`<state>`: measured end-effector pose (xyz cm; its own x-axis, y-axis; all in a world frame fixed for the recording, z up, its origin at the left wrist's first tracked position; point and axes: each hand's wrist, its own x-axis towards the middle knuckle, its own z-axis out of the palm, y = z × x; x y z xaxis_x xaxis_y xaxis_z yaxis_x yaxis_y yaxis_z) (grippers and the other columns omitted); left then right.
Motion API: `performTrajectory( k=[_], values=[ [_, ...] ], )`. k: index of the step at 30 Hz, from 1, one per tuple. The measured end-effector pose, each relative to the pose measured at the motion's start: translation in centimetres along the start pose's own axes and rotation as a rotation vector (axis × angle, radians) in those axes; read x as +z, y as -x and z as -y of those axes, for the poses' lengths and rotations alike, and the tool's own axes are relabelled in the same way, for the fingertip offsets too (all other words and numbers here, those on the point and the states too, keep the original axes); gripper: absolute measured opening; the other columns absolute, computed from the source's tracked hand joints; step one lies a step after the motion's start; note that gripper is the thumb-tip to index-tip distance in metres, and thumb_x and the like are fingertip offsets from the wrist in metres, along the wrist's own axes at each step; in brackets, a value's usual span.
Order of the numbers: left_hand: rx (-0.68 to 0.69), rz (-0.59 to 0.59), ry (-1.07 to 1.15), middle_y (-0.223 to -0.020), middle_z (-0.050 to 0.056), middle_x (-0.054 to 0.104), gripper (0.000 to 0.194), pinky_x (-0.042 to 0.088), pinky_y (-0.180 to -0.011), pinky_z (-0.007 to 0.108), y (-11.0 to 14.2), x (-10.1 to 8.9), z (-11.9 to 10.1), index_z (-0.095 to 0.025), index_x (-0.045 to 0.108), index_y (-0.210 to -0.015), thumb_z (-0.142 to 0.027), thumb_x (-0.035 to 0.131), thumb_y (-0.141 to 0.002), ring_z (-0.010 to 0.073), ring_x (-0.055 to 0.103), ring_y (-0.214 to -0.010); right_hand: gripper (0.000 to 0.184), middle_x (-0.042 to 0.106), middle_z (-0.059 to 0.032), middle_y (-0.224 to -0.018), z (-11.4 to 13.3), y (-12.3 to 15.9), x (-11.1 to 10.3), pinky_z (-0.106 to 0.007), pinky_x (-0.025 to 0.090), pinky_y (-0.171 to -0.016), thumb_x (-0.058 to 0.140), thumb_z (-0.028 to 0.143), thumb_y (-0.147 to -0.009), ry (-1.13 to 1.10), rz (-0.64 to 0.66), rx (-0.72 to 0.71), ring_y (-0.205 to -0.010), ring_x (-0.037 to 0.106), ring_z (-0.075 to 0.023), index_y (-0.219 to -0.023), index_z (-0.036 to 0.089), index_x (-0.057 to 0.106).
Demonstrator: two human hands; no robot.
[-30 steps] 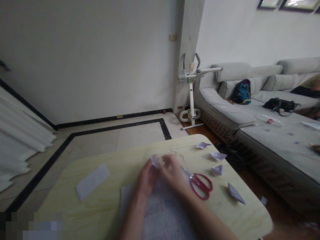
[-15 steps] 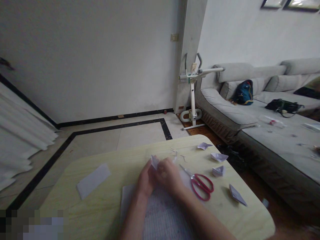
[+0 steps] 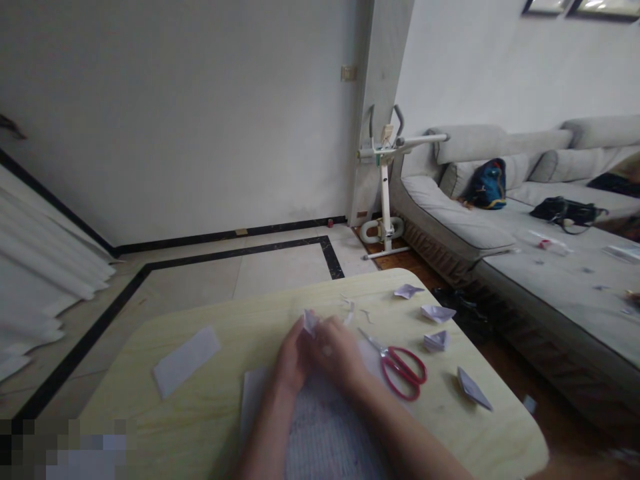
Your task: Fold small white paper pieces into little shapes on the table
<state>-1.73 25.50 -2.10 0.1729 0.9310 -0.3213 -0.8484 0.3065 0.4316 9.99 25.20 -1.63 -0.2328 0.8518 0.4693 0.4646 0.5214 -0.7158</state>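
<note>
Between both hands, over the middle of the table, is a small piece of folded white paper (image 3: 310,323). My left hand (image 3: 293,353) wraps round it from the left, and my right hand (image 3: 337,350) presses on it from the right with bent fingers. Much of the paper is hidden by the fingers. Below my forearms lies a sheet of lined paper (image 3: 325,433) with writing on it. Red-handled scissors (image 3: 403,370) rest just right of my right hand, blades pointing away to the left.
Folded paper boats (image 3: 437,313) stand along the table's right side. Thin paper scraps (image 3: 350,312) lie beyond my hands. A folded white paper strip (image 3: 187,360) is on the left of the wooden table (image 3: 200,427). A grey sofa (image 3: 450,227) and exercise machine (image 3: 385,187) stand behind.
Both hands stay in nearly the same place on the folded paper. The right fingers have shifted very slightly, and the paper's tip sits a little differently.
</note>
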Motion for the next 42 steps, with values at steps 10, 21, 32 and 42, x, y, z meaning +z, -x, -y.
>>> performTrajectory(
  k=[10,21,32,42],
  values=[
    [-0.009,0.022,-0.018,-0.087,0.004,0.071,0.016,0.054,-0.074,0.026,-0.21,-0.03,0.05,-0.017,0.068,-0.091,-0.028,0.067,-0.080,0.0157,0.068,-0.078,0.011,0.055,-0.0032,-0.077,-0.01,0.08,0.07,-0.022,0.041,-0.057,0.055,0.018,-0.082,0.023,-0.018,-0.002,-0.063,0.052,-0.0129,-0.076,0.021,0.064],
    [0.139,0.023,-0.093,-0.089,0.003,0.073,0.025,0.051,-0.071,0.024,-0.31,0.25,0.16,-0.018,0.070,-0.091,-0.028,0.078,-0.070,0.0140,0.067,-0.077,0.014,0.058,-0.0046,-0.079,-0.32,-0.04,-0.09,-0.024,0.041,-0.059,0.055,0.017,-0.084,0.149,-0.095,0.074,-0.067,0.054,-0.0152,-0.084,0.021,0.068],
    [0.138,0.054,-0.128,-0.089,0.005,0.072,0.026,0.050,-0.076,0.025,-0.30,0.69,0.38,-0.014,0.070,-0.098,-0.030,0.072,-0.077,0.0143,0.066,-0.080,0.014,0.056,-0.0033,-0.079,-0.59,-0.31,0.01,-0.023,0.033,-0.054,0.052,0.015,-0.087,0.267,-0.032,0.105,-0.063,0.051,-0.0138,-0.081,0.021,0.064],
    [0.167,0.084,-0.216,-0.095,0.008,0.072,0.027,0.050,-0.078,0.028,-0.06,0.63,0.63,-0.014,0.069,-0.101,-0.031,0.068,-0.080,0.0172,0.066,-0.085,0.013,0.058,-0.0039,-0.083,-0.51,-0.43,-0.26,-0.023,0.033,-0.054,0.052,0.013,-0.088,0.269,0.008,0.136,-0.063,0.052,-0.0134,-0.084,0.019,0.064]
  ],
)
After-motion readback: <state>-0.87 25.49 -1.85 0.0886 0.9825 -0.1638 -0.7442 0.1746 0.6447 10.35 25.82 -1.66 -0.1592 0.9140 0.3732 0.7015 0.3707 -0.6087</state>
